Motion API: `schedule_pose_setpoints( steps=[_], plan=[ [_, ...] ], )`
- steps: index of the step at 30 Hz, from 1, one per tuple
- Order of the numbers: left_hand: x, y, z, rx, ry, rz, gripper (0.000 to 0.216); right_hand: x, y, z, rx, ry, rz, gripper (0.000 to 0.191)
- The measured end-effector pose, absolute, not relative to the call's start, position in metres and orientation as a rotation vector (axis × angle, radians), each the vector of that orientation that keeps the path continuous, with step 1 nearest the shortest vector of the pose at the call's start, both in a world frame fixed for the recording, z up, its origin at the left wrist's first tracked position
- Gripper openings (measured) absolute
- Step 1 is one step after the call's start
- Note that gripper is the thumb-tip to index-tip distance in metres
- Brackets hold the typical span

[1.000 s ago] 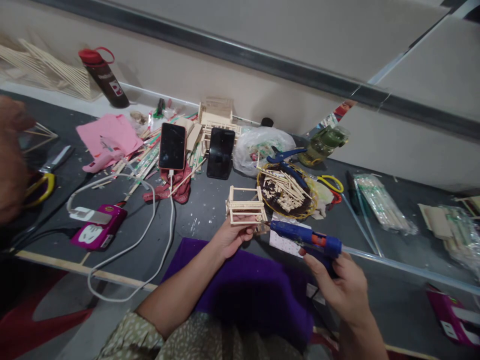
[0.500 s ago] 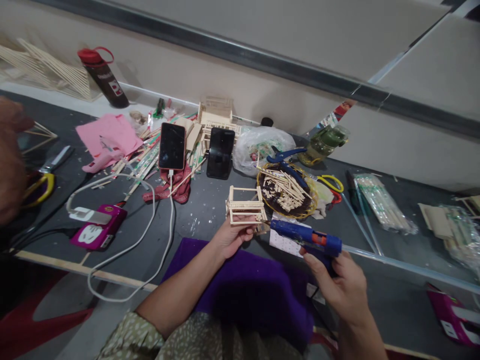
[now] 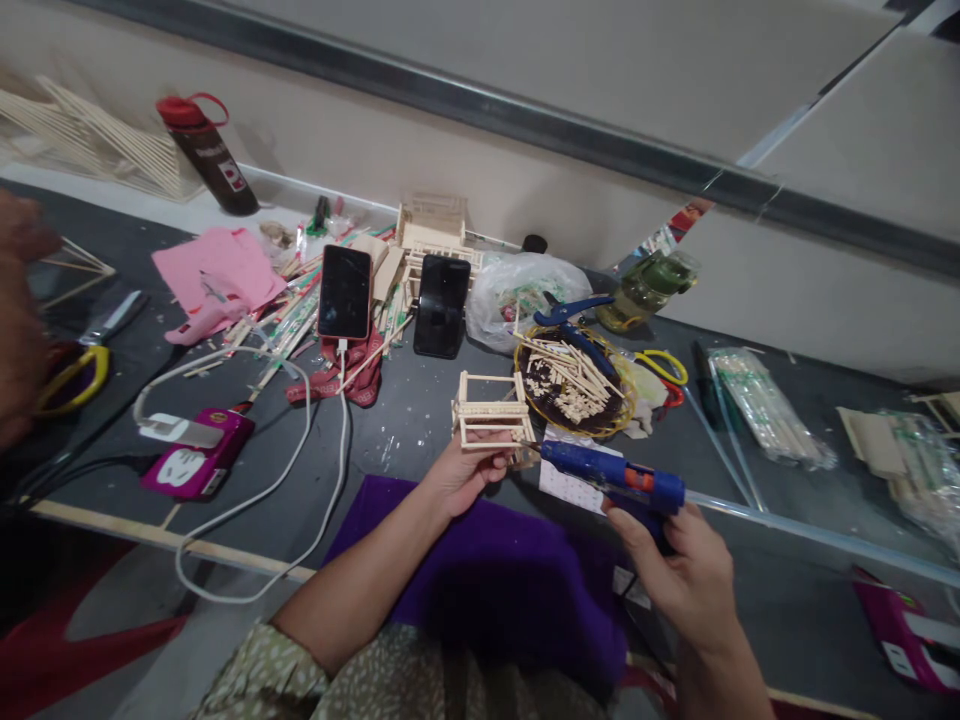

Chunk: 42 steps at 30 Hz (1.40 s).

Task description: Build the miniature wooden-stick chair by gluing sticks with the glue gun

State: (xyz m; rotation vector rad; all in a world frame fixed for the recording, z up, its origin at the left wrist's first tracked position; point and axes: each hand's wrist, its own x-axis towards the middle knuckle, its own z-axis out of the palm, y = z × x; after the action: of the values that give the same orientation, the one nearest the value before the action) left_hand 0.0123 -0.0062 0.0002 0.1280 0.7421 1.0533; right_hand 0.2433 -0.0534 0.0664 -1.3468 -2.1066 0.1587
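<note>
My left hand (image 3: 474,474) is closed on the lower edge of a small wooden stick frame (image 3: 491,411), holding it up over the table. My right hand (image 3: 686,570) is wrapped round the handle of a blue glue gun (image 3: 611,470), whose nozzle points left and meets, or nearly meets, the frame's lower right corner. A clear glue stick shows at the gun's back end. Just beyond the frame, a yellow-rimmed basket (image 3: 628,415) holds cut wooden sticks (image 3: 574,375) and blue-handled cutters (image 3: 574,311). Under the gun lies a patterned white paper (image 3: 562,490).
Two phones stand upright, one black (image 3: 441,305) and one charging (image 3: 345,295). A white cable loops to a purple power strip (image 3: 199,455). Behind are a plastic bag (image 3: 517,290), a green bottle (image 3: 649,290) and a dark bottle (image 3: 210,155). Another person's hand (image 3: 19,310) is at far left.
My hands, the stick frame and the glue gun hold almost the same place. The other person's hand at the far left has shifted slightly.
</note>
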Motion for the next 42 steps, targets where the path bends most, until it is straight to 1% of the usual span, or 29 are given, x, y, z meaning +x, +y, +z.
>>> schedule_pose_setpoints(
  steps=[15,27,42],
  plan=[
    [0.0119,-0.0068,-0.0022,0.120,0.751,1.051,0.053,0.2427,-0.0523,0.0640,-1.304,-2.109,0.117,0.015],
    [0.0127,-0.0074,-0.0011,0.115,0.726,1.058,0.047,0.2416,-0.0523,0.0648,-1.318,-2.111,0.106,0.018],
    [0.0129,-0.0078,0.0000,0.104,0.731,1.068,0.046,0.2434,-0.0539,0.0648,-1.330,-2.079,0.132,0.019]
  ],
)
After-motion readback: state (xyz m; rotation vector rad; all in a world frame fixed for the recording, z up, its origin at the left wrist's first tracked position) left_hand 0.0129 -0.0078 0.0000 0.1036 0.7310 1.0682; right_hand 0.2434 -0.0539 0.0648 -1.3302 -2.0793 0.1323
